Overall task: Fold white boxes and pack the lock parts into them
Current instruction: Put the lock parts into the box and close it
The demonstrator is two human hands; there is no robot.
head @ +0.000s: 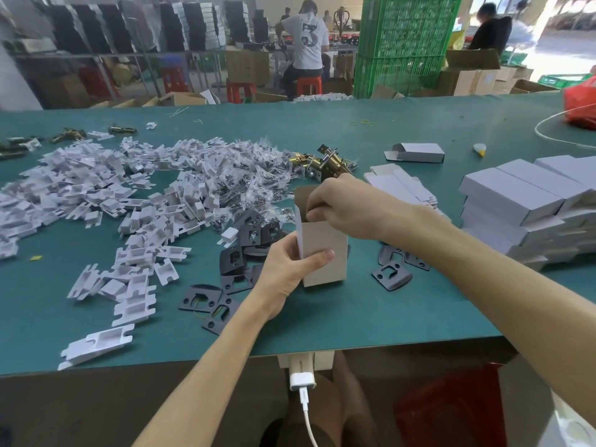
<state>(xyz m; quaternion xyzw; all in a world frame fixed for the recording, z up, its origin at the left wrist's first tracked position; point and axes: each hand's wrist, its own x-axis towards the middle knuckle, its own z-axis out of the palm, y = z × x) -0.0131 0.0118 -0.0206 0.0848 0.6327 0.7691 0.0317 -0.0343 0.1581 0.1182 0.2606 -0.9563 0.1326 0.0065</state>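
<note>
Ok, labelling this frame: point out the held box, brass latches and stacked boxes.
held box (327,272): head view, front panel.
brass latches (324,162): head view, cluster's middle.
stacked boxes (512,191): head view, top box face.

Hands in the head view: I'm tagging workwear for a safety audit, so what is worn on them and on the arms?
Nothing that shows. The left hand and right hand are bare: no gloves, and no rings or tape on the fingers. The left forearm and right forearm are bare too, with no sleeve, watch or wristband up to the picture's edge.
</note>
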